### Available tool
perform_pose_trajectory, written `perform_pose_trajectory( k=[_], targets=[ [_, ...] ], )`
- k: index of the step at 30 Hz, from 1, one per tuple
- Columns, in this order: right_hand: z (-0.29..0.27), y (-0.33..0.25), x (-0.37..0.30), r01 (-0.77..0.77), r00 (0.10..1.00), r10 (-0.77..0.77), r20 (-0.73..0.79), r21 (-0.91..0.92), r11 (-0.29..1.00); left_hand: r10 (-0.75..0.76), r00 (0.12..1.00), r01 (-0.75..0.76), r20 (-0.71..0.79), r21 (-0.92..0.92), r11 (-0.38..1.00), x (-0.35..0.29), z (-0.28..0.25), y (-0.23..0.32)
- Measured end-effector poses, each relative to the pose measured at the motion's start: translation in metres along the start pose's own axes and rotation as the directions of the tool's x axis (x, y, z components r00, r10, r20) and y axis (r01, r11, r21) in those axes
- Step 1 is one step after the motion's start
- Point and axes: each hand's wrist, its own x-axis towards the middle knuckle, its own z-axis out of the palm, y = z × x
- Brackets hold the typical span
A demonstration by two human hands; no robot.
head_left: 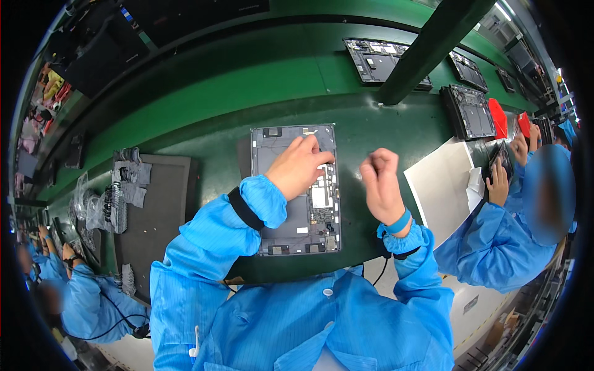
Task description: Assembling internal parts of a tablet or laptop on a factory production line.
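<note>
An opened flat device housing [281, 232], like a laptop or tablet base with its circuit board showing, lies on the green bench in front of me. My left hand [297, 168] rests over its upper half, fingers bent down onto the parts there. What lies under those fingertips is hidden. To the right of the housing, my right hand [382, 188] is held up with the fingers curled in against the thumb. Anything inside that curl is too small or too hidden to make out. A black band circles my left cuff, and a blue wrist strap [397, 222] my right wrist.
A dark tray [154, 216] with grey and black pieces stands left. White sheets [439, 182] lie right, beside a co-worker in blue [495, 247]. More opened housings [473, 111] sit behind them. A green post [433, 49] rises at the back. Another person works far left.
</note>
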Motion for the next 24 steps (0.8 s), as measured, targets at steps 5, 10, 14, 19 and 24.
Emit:
perform_pose_trajectory(
  k=[5, 10, 14, 19, 24],
  targets=[
    [-0.002, -0.006, 0.012, 0.359, 0.923, -0.185, 0.337, -0.587, 0.725, -0.026, 1.000, 0.026, 0.006, -0.023, 0.999, 0.000, -0.001, 0.001],
    [0.003, -0.005, 0.016, 0.404, 0.910, -0.202, 0.362, -0.662, 0.631, -0.049, 0.998, 0.050, 0.024, -0.049, 0.998, -0.001, -0.001, 0.001],
    [0.001, -0.007, 0.019, 0.453, 0.885, -0.216, 0.412, -0.657, 0.603, -0.064, 0.997, 0.066, 0.048, -0.047, 0.997, -0.001, -0.001, 0.001],
    [0.003, -0.004, 0.023, 0.514, 0.855, -0.255, 0.451, -0.677, 0.527, -0.044, 0.998, 0.045, 0.037, -0.049, 0.998, 0.000, -0.001, 0.001],
    [0.011, -0.005, 0.023, 0.509, 0.860, -0.236, 0.452, -0.733, 0.452, -0.087, 0.993, 0.088, 0.084, -0.003, 0.996, 0.002, -0.004, 0.004]
  ],
)
